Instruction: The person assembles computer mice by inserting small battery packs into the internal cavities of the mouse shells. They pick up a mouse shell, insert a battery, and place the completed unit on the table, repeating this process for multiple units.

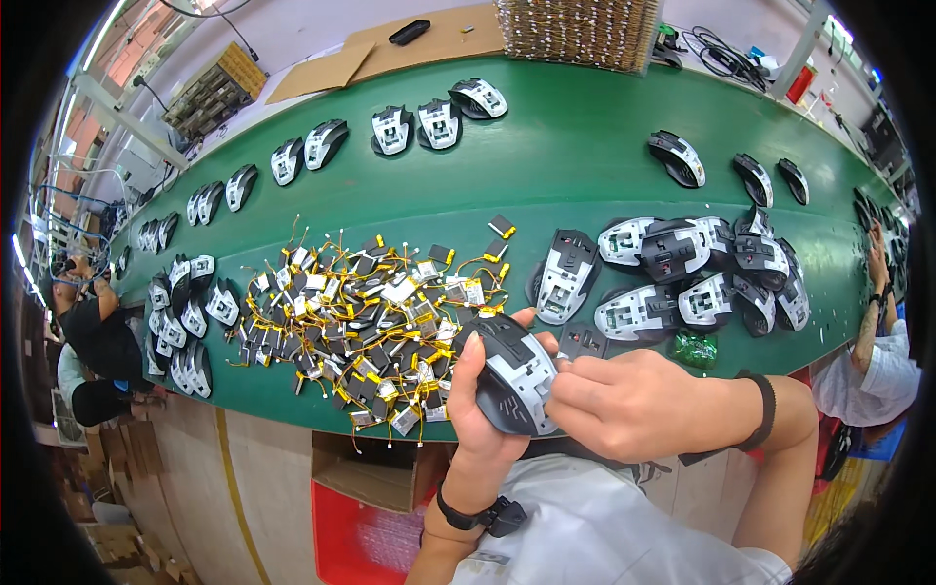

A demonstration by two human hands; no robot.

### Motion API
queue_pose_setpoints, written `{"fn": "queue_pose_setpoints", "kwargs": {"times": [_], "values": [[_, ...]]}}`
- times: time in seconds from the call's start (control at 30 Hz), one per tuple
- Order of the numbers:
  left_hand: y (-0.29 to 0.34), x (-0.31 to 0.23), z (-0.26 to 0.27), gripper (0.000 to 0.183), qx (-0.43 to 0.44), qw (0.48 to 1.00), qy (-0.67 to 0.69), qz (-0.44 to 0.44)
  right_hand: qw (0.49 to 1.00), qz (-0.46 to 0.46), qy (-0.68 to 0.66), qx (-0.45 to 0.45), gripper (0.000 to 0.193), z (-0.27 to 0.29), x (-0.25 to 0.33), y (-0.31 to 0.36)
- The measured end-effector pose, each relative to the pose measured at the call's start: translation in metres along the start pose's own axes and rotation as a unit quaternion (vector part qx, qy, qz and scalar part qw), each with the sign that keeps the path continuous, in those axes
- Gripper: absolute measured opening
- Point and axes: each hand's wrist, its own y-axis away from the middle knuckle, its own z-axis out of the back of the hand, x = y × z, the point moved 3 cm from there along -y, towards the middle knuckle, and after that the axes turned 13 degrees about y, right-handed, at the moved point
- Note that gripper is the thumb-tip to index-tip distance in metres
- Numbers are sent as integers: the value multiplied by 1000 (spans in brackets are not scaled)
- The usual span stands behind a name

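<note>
A black and silver computer mouse (509,375), its silver frame with cutouts exposed, is held tilted over the table's front edge. My left hand (476,414) wraps round its left side and underside, thumb along the edge. My right hand (634,405) is closed in a pinch at the right edge of the silver frame; whatever lies between its fingertips is hidden. Just beyond the hands rest a dark flat mouse part (583,340) and another partly assembled mouse (566,278). Left of the held mouse spreads a heap of small battery packs (361,322) with yellow tape and thin wires.
More partly assembled mice (673,253) cluster on the green table (546,175) at right, another group (180,317) at left, several along the back. A green bag (693,350) lies near the front edge. A red bin (336,526) and cardboard box (366,473) stand below. Co-workers (868,370) sit at both sides.
</note>
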Motion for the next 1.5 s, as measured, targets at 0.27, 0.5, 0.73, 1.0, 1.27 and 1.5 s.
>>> {"fn": "queue_pose_setpoints", "kwargs": {"times": [0.27, 0.5, 0.73, 1.0, 1.27, 1.5], "values": [[2, 1, -6, 60, 0, 992, 129, 10, 997, -64, -41, -30, 16, -9, 6, 0], [2, 2, -12, 63, -5, 990, 140, 7, 987, -109, 38, -107, 31, -16, 23, 13], [7, 10, -14, 65, -5, 995, 95, -40, 973, -177, 14, -150, 33, -32, 41, 29], [-2, 6, -23, 85, 171, 983, 26, -65, 679, -453, -501, -289, 25, -49, 48, 48], [-2, 7, -25, 95, 205, 970, -87, -101, 495, -425, -756, -39, 19, -63, 35, 38], [-2, 8, -21, 98, 206, 970, -86, -97, 501, -416, -758, -41, 17, -60, 39, 42]]}}
